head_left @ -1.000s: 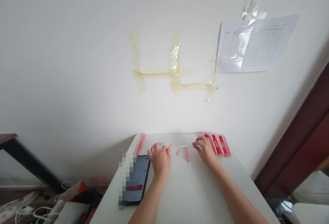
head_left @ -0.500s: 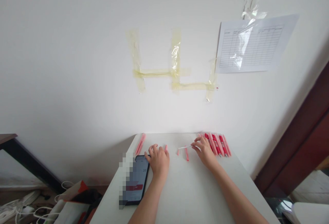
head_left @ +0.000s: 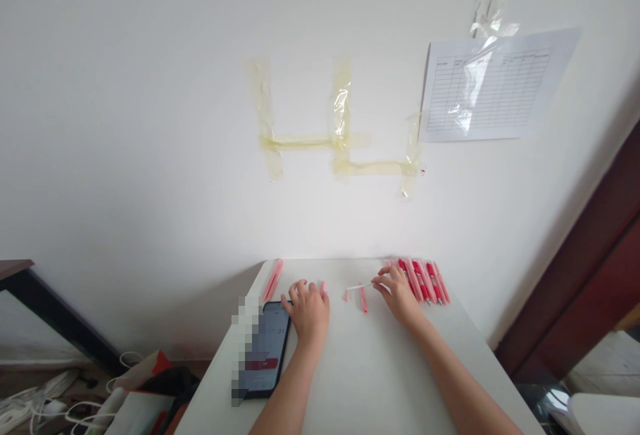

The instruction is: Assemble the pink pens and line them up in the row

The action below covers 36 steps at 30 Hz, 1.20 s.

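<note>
My right hand (head_left: 397, 294) pinches the end of a thin white pen refill (head_left: 359, 286), which points left above the table. Beneath it lies a pink pen barrel (head_left: 363, 299), and a small pink pen part (head_left: 347, 296) is by the refill's far tip. My left hand (head_left: 307, 308) rests on the table with fingers spread and slightly bent. Another pink pen part (head_left: 323, 286) shows beside its thumb and index finger; whether they touch it I cannot tell. The left fingertips are at the upper corner of a phone (head_left: 265, 348).
Several pink and red pens (head_left: 423, 282) lie in a row at the table's back right. Pink pens (head_left: 273, 280) lie at the back left. The white table (head_left: 370, 382) stands against a wall with tape strips (head_left: 343, 102) and a printed sheet (head_left: 493, 88). Cables (head_left: 45, 402) lie lower left.
Both hands stay almost where they were, the refill still in my right hand. The phone's displayed number has advanced by one.
</note>
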### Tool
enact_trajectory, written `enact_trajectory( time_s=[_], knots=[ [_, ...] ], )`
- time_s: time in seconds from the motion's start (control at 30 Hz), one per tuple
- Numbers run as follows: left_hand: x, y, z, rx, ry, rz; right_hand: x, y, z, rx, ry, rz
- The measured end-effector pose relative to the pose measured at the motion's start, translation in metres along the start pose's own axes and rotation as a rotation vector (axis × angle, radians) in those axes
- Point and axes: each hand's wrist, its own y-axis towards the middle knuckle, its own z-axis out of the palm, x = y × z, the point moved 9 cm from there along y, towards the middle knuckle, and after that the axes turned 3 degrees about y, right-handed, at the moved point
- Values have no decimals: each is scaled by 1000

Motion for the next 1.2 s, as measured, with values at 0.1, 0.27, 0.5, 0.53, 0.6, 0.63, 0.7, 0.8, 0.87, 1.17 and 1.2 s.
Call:
enact_trajectory(
  time_s=[0.1, 0.27, 0.5, 0.53, 0.6, 0.63, 0.7, 0.8, 0.87, 1.17, 1.2],
  knots=[
    [-7, 1, 1, -3, -122, 58, -1, 0, 1, 6, -6, 11],
    [-29, -5, 4, 7, -385, 245, 5, 0, 4, 14, -29, -29],
    [-41, -12, 11, 74, -464, 332, 20, -1, 8, 58, -41, -58],
    [-41, -12, 12, 77, -461, 336, 21, -1, 9, 67, -32, -55],
    [-41, -13, 13, 80, -448, 340, 23, 0, 9, 79, -21, -52],
    [-41, -13, 13, 80, -443, 340, 23, 0, 10, 81, -22, -51],
    [-40, -13, 14, 79, -436, 339, 23, 0, 10, 80, -36, -54],
    [-40, -13, 13, 73, -433, 338, 24, -1, 9, 60, -63, -72],
    [-39, -12, 11, 65, -424, 324, 24, -2, 9, 42, -75, -79],
    [-24, -7, 10, 34, -270, 157, 1, -10, 19, 36, -148, 30],
    [-23, -7, 11, 48, -256, 146, -1, -10, 21, 45, -148, 33]
  ],
)
